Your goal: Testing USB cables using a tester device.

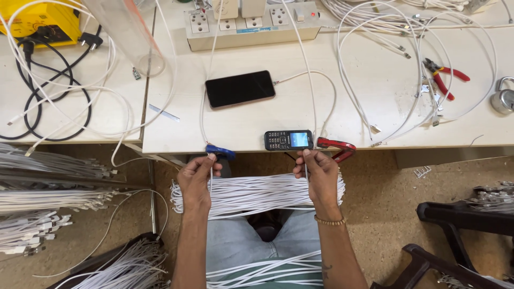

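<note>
My left hand point(197, 179) pinches a thin white cable point(203, 115) just below a blue clamp point(220, 151) on the table's front edge. My right hand point(319, 176) pinches the same kind of white cable near a red clamp point(337, 145). A thick bundle of white cables point(257, 195) stretches between the two hands, across my lap. A small keypad phone point(288, 139) with a lit screen lies on the table edge between the clamps. A black smartphone point(240, 89) lies further back with a white cable plugged in.
A power strip point(251, 24) sits at the back. Red-handled pliers point(444, 77) and a padlock point(503, 97) lie at the right among loose white cables point(385, 32). A yellow device point(40, 21) with black cords is at far left. Cable bundles point(43, 198) lie lower left; black chair point(460, 225) at right.
</note>
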